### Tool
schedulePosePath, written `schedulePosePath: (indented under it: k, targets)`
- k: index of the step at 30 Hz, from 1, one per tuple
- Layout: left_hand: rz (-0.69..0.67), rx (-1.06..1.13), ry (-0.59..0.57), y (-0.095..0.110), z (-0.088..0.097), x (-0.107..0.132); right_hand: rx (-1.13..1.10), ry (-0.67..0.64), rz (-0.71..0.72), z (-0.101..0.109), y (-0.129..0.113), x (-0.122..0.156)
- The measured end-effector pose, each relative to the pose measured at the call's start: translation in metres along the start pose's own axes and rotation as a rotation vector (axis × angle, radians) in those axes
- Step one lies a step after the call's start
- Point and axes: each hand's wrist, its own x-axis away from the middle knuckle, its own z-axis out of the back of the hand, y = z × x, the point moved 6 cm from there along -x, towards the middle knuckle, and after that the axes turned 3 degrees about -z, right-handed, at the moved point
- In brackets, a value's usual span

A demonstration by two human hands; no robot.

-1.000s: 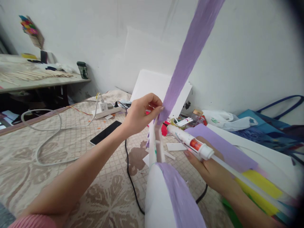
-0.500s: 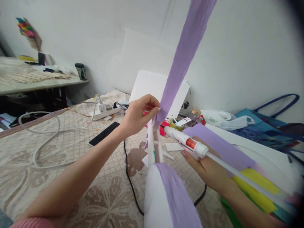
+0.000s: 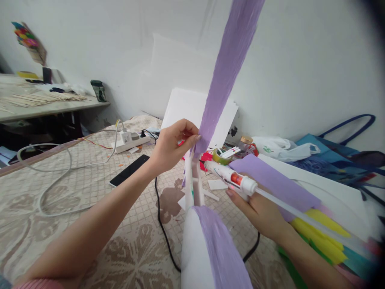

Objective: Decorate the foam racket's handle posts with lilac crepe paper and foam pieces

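Note:
Between the thumb and fingers of my left hand (image 3: 177,144) is pinched the edge of a long purple crepe paper strip (image 3: 224,72), which rises up and out of the top of the view. Its lower end meets the top of a white hollow board frame (image 3: 197,188). Below, a rounded white form (image 3: 195,249) carries more purple paper down its right side. My right hand (image 3: 258,208) is wrapped round a white glue gun (image 3: 225,172) with a long glue stick out of its back. The gun's nozzle points at the frame, close to the strip's lower end.
A black phone (image 3: 129,170) and a white power strip (image 3: 132,143) lie to the left, with loose cables. White boards (image 3: 183,108) lean on the wall. At right are purple sheets (image 3: 270,180), a tape roll (image 3: 222,156), a plastic bag (image 3: 282,148) and a blue bag (image 3: 333,148).
The whole scene has shifted slightly left in view. My left hand keeps its pinch on the paper strip, and the glue gun's nozzle stays near the frame.

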Motion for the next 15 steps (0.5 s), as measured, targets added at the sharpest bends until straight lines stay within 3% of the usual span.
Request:
schedulePosePath:
  k: [8, 15]
  targets:
    - [0.003, -0.016, 0.000, 0.0014, 0.0002, -0.0006, 0.010, -0.036, -0.036, -0.0027, -0.0002, 0.0013]
    - [0.010, -0.011, -0.005, 0.0009, -0.0004, 0.0003, 0.020, 0.042, 0.008, 0.0042, -0.0049, -0.0006]
